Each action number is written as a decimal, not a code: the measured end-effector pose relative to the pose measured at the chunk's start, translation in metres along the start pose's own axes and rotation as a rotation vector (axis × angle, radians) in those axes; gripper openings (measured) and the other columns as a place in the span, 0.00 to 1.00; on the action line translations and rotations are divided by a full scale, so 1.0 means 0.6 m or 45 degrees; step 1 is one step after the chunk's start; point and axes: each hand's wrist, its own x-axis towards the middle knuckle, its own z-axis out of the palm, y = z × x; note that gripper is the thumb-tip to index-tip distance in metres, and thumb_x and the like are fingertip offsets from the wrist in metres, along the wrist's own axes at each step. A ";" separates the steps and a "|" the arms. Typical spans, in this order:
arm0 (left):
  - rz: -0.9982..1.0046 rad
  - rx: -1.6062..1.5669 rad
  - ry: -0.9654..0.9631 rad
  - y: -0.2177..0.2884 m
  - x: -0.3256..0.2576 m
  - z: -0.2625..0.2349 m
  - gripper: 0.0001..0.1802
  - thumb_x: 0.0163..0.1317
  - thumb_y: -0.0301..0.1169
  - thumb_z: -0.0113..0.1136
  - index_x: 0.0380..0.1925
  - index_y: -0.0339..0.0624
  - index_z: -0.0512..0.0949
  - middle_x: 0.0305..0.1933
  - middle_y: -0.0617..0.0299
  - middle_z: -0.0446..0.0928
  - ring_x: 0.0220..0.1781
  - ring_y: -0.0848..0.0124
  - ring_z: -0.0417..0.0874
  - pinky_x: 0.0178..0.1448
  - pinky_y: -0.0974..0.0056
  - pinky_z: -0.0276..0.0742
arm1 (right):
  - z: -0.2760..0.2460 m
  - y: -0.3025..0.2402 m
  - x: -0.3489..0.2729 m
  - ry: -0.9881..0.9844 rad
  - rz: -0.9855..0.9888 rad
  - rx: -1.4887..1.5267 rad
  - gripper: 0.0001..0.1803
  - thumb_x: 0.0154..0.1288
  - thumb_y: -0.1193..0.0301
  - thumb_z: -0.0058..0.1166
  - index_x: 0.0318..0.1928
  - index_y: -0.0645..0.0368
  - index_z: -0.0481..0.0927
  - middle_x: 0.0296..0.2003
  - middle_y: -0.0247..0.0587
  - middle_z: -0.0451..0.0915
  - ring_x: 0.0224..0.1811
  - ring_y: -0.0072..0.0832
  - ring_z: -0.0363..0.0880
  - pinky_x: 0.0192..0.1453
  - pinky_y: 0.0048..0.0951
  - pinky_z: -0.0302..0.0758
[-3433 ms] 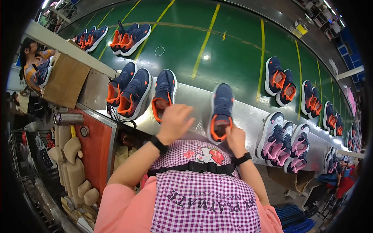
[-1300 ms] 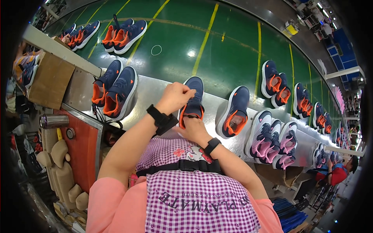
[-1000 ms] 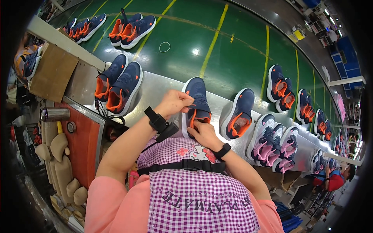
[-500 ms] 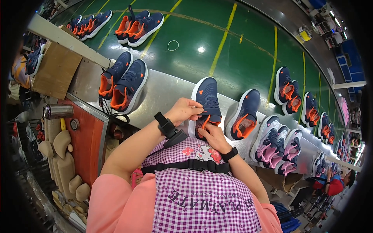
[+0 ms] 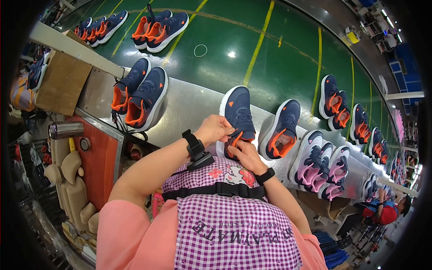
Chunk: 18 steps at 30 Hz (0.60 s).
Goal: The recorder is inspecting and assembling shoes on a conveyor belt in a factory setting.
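Left grip [image 5: 213, 130]: thumb and fingertips pressed together, pinching the near left end of the navy strap [image 5: 243, 130] on a navy-blue low-top shoe with orange lining and white sole [image 5: 239, 105]. Shoe sits directly ahead and to the right of that pinch, toe pointing away, opening facing back toward the body. Toe end reaches the border of the green belt with yellow cross lines [image 5: 225, 58]; rest is over the bare-metal surface [image 5: 191, 101].

Right grip [image 5: 250, 158]: at the heel opening, just right of and slightly nearer than the left grip. Thumb on the orange collar; other fingers partly hidden at the opening, can't tell how tightly they close.

Just right of the right grip, apart from it: a single navy shoe with matching orange lining [image 5: 282, 129]. Further right: grey-white and navy shoes with pink lining [image 5: 310, 155], side by side.

Left of the left grip, well apart: a navy-and-orange pair [image 5: 147, 96], toes away, black cords [image 5: 121, 126] near the heels. Further left and nearer the body: a brushed-steel cylinder [image 5: 66, 130] by a red-brown panel [image 5: 99, 173], tan rounded pieces [image 5: 76, 198] along it.
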 end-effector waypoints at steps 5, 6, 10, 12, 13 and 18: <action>-0.084 -0.102 0.035 -0.013 0.006 0.015 0.14 0.57 0.36 0.68 0.30 0.39 0.74 0.25 0.66 0.73 0.25 0.79 0.76 0.27 0.74 0.77 | -0.007 0.009 0.006 -0.013 0.017 0.040 0.19 0.65 0.58 0.50 0.37 0.63 0.79 0.31 0.53 0.80 0.34 0.46 0.79 0.39 0.39 0.72; -0.086 -0.103 0.029 -0.019 0.009 0.016 0.14 0.57 0.36 0.68 0.30 0.39 0.74 0.25 0.66 0.73 0.25 0.79 0.76 0.27 0.74 0.77 | -0.008 0.009 0.007 -0.025 -0.010 0.022 0.19 0.65 0.57 0.49 0.36 0.63 0.78 0.31 0.53 0.80 0.34 0.46 0.79 0.39 0.40 0.72; -0.058 -0.163 0.052 -0.041 0.017 0.003 0.17 0.56 0.40 0.68 0.29 0.44 0.70 0.26 0.69 0.69 0.27 0.80 0.73 0.30 0.73 0.78 | -0.009 -0.003 0.014 -0.093 0.009 -0.054 0.21 0.65 0.55 0.49 0.34 0.64 0.77 0.29 0.53 0.79 0.34 0.47 0.78 0.38 0.40 0.71; -0.077 -0.166 0.020 -0.044 0.025 -0.005 0.17 0.56 0.41 0.68 0.30 0.46 0.69 0.26 0.70 0.69 0.28 0.81 0.72 0.32 0.72 0.78 | -0.011 -0.005 0.020 -0.099 0.014 -0.059 0.21 0.65 0.55 0.49 0.33 0.64 0.77 0.29 0.53 0.79 0.33 0.47 0.78 0.38 0.40 0.71; -0.082 -0.273 -0.037 -0.049 0.024 -0.006 0.17 0.56 0.41 0.68 0.30 0.45 0.69 0.26 0.69 0.69 0.28 0.80 0.73 0.33 0.72 0.78 | -0.007 -0.005 0.017 -0.058 0.010 -0.071 0.21 0.65 0.55 0.50 0.33 0.63 0.76 0.28 0.53 0.78 0.33 0.47 0.78 0.37 0.40 0.71; -0.020 -0.360 -0.070 -0.058 0.013 -0.013 0.17 0.56 0.40 0.68 0.31 0.45 0.69 0.26 0.69 0.69 0.27 0.80 0.72 0.34 0.71 0.76 | -0.003 -0.016 0.021 -0.038 0.014 -0.135 0.21 0.64 0.55 0.50 0.30 0.63 0.75 0.25 0.52 0.77 0.31 0.47 0.78 0.35 0.40 0.70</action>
